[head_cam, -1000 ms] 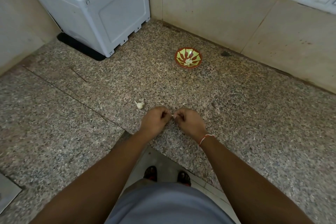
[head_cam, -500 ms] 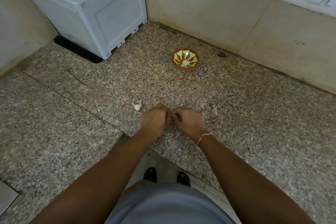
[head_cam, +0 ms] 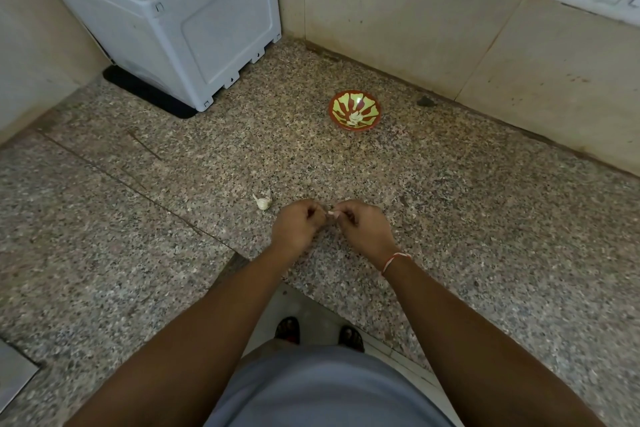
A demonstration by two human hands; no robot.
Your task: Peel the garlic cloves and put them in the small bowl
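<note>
A person stands at a speckled granite counter [head_cam: 450,218], both hands drawn together just above its near edge, the left hand [head_cam: 298,225] and right hand [head_cam: 363,229] curled knuckles-up and pinching a single garlic clove [head_cam: 330,215] between their fingertips, only a pale sliver of it showing in the gap between them; whether its skin is partly off cannot be told from here. A small clump of garlic [head_cam: 263,202] lies on the stone just beyond and to the left of the left hand, and the small bowl [head_cam: 355,110], red with a yellow-green pattern, sits well beyond the hands and slightly to the right, near the wall, with a few pale cloves [head_cam: 355,118] already at its bottom. The likely trouble lies in the grip: a clove that small, slick once bared, could squirt out from the pinching fingertips and skitter over the near edge onto the floor, or roll off unseen against the speckled stone. Papery skin may cling to the fingers and ride into the bowl with the clove, and the long carry to the bowl gives a loosely held clove room to drop short
</note>
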